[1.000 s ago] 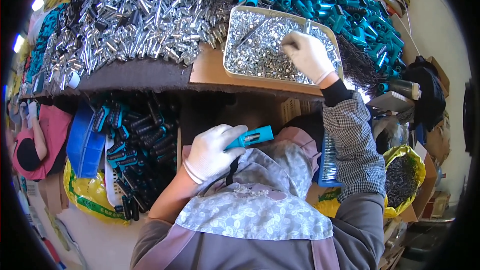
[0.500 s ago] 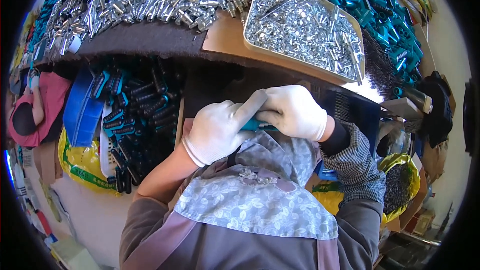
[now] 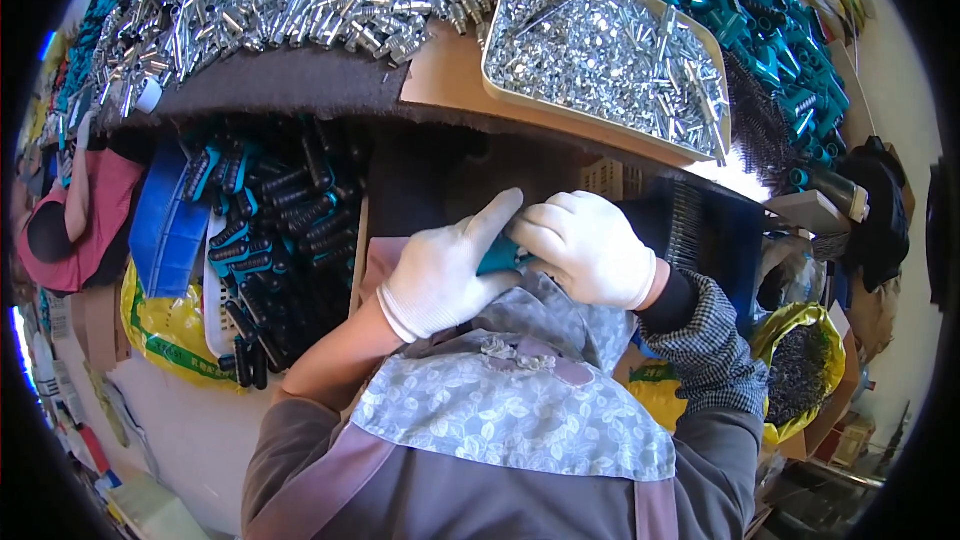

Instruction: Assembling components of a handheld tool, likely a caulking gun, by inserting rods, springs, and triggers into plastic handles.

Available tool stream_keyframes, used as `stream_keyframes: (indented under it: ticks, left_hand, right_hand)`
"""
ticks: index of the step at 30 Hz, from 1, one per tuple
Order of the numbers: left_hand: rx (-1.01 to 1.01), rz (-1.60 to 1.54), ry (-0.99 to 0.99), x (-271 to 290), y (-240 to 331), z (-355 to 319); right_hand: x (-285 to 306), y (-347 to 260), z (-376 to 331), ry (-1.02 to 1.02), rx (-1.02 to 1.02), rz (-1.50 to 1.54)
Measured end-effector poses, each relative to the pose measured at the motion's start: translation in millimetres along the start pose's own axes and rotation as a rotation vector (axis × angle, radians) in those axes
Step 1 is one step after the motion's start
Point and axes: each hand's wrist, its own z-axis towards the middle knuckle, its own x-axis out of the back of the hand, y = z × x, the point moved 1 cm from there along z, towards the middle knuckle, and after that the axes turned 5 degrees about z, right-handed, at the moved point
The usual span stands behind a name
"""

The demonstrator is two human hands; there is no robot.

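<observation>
My left hand [image 3: 437, 275], in a white knit glove, is closed round a teal plastic part [image 3: 498, 257] in front of my chest. Its index finger points up and away, off the part. At the part's right end, the curled fingers of my right hand [image 3: 590, 248], also gloved in white, pinch it. Both hands cover most of the part, so its full shape is hidden. Whether a smaller piece sits between the right fingertips cannot be seen.
Above the hands, a bench carries heaped silver metal pieces [image 3: 290, 5], a cream tray [image 3: 590, 121] of small metal parts and teal plastic tubes [image 3: 790, 65]. Black-and-teal handles [image 3: 290, 230] are piled left. A yellow sack [image 3: 828, 340] stands right. Another person in pink [image 3: 100, 205] works far left.
The hands have turned on the teal part: my left index finger has lifted off the right hand, and my right fingers have curled in at the part's end. More of the teal shows between the hands.
</observation>
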Motion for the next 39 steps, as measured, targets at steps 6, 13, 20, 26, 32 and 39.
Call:
stream_keyframes:
  ticks: [6,13,20,26,32,39]
  left_hand:
    - [0.119,-0.129,-0.042,-7.1,3.5,-4.1]
    - [0.124,-0.306,-0.175,-3.4,0.9,1.6]
    - [-0.036,0.012,0.031,16.3,10.5,12.8]
    - [-0.024,-0.061,0.093,13.9,16.8,9.9]
    - [0.218,-0.235,0.088,14.5,11.1,4.9]
    - [0.266,-0.359,0.112,10.5,11.4,12.8]
  right_hand:
    - [5.5,3.2,3.1,0.002,0.220,-0.119]
    - [14.9,3.4,-0.9,-0.020,0.191,-0.074]
    - [38.6,30.5,8.9,0.190,-0.190,0.280]
    - [58.5,99.6,31.6,0.391,-0.523,-0.363]
    - [58.2,115.8,28.5,0.434,-0.571,-0.255]
    - [58.4,111.4,29.1,0.360,-0.592,-0.291]
